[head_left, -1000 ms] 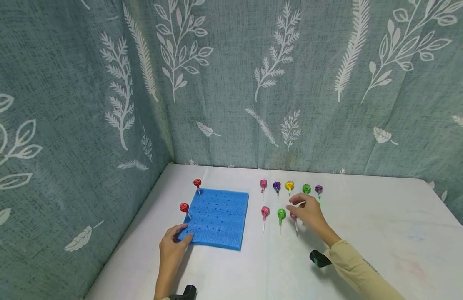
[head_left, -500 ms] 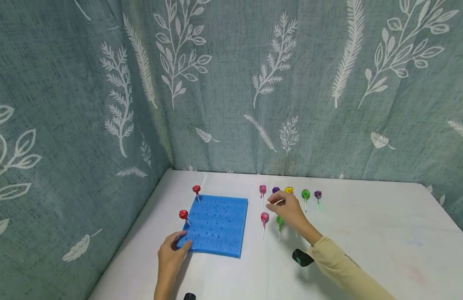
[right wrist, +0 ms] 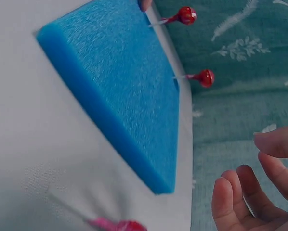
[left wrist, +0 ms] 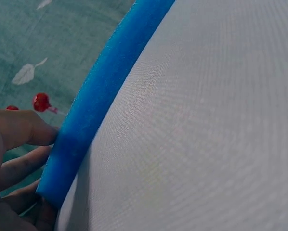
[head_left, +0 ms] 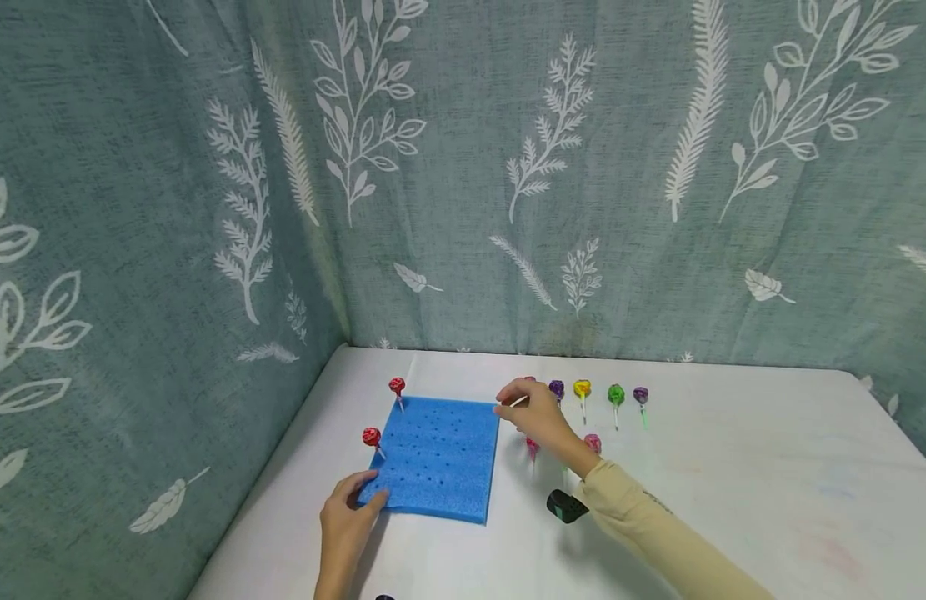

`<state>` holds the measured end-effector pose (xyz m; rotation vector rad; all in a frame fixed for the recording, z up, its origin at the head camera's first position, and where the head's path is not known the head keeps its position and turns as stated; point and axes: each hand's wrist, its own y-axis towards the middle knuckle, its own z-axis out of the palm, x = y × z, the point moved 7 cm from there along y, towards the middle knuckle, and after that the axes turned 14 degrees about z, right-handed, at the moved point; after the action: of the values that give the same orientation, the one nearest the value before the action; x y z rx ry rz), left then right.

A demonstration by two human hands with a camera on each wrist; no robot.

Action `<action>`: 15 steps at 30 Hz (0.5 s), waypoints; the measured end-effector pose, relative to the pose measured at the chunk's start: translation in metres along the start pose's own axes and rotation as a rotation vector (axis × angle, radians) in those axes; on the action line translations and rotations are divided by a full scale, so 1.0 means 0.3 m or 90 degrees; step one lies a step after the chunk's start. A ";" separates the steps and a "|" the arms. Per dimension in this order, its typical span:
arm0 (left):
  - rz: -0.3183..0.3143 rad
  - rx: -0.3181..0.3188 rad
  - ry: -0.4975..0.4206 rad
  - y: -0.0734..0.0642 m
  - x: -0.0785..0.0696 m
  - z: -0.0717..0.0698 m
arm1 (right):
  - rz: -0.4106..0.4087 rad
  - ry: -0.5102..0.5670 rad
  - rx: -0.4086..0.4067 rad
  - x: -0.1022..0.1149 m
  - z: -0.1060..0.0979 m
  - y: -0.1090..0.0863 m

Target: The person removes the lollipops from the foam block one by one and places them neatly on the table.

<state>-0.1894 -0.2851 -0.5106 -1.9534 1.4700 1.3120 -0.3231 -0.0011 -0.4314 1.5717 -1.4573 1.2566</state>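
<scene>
A flat blue foam board (head_left: 440,454) with rows of small holes lies on the white table. My left hand (head_left: 346,512) holds its near left corner, thumb at the front edge and fingers at the left side. Two red lollipops (head_left: 371,437) stand tilted along the board's left edge, sticks down in the foam. My right hand (head_left: 533,408) hovers by the board's far right corner, thumb and forefinger close together. In the right wrist view, no object shows between its relaxed fingers (right wrist: 222,195). Under its wrist, a pink lollipop (right wrist: 127,225) lies on the table.
Right of the board, several lollipops lie in two rows. The back row includes a yellow one (head_left: 583,389), a green one (head_left: 616,394) and a purple one (head_left: 641,395). The right forearm partly covers the front row. A patterned green curtain (head_left: 463,192) stands behind the table.
My right hand has moved left, from above the lollipop rows to the board's far right corner. My left hand stays at the board's corner.
</scene>
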 end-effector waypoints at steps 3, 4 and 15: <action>0.002 -0.001 0.006 0.003 0.001 0.000 | -0.013 0.001 0.007 0.015 0.026 0.007; 0.001 -0.003 0.006 0.003 0.002 0.000 | -0.018 0.002 0.009 0.019 0.034 0.011; 0.002 -0.014 0.005 -0.001 0.005 0.001 | -0.068 0.023 0.030 0.064 0.121 0.048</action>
<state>-0.1893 -0.2856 -0.5120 -1.9733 1.4694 1.3291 -0.3307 -0.0438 -0.4276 1.6278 -1.3125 1.2582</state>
